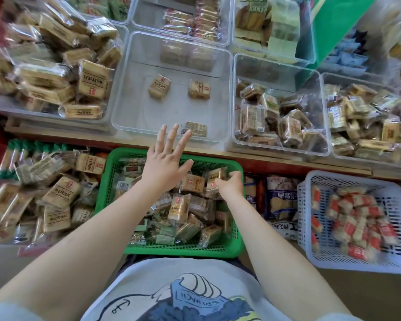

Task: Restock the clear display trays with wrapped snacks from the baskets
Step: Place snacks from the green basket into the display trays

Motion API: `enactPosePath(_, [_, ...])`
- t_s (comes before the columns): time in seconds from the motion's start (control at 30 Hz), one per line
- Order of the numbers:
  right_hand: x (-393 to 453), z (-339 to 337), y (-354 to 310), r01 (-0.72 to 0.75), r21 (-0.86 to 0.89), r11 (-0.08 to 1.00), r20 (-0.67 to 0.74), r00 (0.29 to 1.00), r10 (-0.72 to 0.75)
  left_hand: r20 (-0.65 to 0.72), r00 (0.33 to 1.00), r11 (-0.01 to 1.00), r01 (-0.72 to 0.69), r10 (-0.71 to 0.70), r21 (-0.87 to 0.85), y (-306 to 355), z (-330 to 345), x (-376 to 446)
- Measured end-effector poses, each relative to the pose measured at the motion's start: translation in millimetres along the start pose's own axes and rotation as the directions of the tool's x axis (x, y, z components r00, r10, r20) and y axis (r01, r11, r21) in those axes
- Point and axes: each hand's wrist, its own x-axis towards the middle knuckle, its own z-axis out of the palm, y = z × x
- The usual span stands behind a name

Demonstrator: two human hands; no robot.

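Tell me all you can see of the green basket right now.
The green basket is perforated plastic, rectangular, upright, below the shelf edge in front of the person. It is heaped with wrapped snacks: tan ones on top, green ones nearer the person. The right hand grips a tan snack inside; the left hand hovers open above.

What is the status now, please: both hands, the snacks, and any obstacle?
Left hand open, fingers spread over green basket. Right hand gripping a wrapped snack in the basket. Middle clear tray holds three packets. Nothing blocking.
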Motion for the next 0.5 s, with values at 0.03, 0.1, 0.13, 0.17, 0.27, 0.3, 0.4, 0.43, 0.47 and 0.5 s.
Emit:
enactPosePath(0.03, [-9.4, -6.7, -3.6, 0.028, 0.026, 0.999, -0.003, 1.000, -0.027, 0.000, 1.000, 1.000, 0.001, -0.001, 0.002, -0.9, -0.7, -0.5])
enactPosePath(0.1, [-33.5, -24.7, -11.1, 0.147, 0.131, 0.980, -0.019, 0.989, -0.146, 0.004, 1.000, 1.000, -0.002, 0.002, 0.001, -1.7, -2.0, -1.6])
enactPosePath(0.13, [-45.4, -35.6, -16.4, 0.240, 0.185, 0.953, -0.048, 0.971, -0.235, 0.006, 1.000, 1.000, -0.004, 0.004, -0.005, -1.6, -2.5, -1.6])
enactPosePath(0.17, [-55.8, -47.2, -22.8, 0.351, 0.220, 0.910, -0.102, 0.936, -0.336, 0.008, 1.000, 1.000, -0.005, 0.005, -0.011, -1.1, -3.2, -1.1])
enactPosePath(0.27, [-64.7, -78.5, -49.0, 0.668, 0.064, 0.742, -0.348, 0.711, -0.610, 0.001, 1.000, 1.000, -0.006, 0.006, -0.027, 2.5, -5.0, -0.7])
enactPosePath(0.3, [-59.2, -85.8, -59.3, 0.712, -0.040, 0.701, -0.403, 0.631, -0.663, 0.002, 1.000, 1.000, -0.004, 0.004, -0.029, 3.5, -5.2, -0.9])
enactPosePath(0.4, [-34.7, -95.5, -89.8, 0.685, -0.226, 0.692, -0.418, 0.574, -0.704, 0.014, 1.000, 1.000, 0.002, -0.001, -0.030, 4.5, -5.9, -1.6])
enactPosePath(0.43, [-25.6, -94.2, -96.7, 0.662, -0.264, 0.701, -0.386, 0.593, -0.706, 0.017, 1.000, 0.999, 0.003, -0.002, -0.035, 4.3, -6.3, -1.6])
enactPosePath(0.47, [-16.7, -90.8, -101.3, 0.642, -0.302, 0.705, -0.350, 0.613, -0.708, 0.019, 1.000, 0.999, 0.005, -0.004, -0.039, 4.1, -6.6, -1.4])
enactPosePath(0.5, [-8.9, -87.2, -104.0, 0.622, -0.334, 0.708, -0.323, 0.630, -0.706, 0.019, 1.000, 0.999, 0.006, -0.005, -0.041, 3.8, -6.6, -1.1])
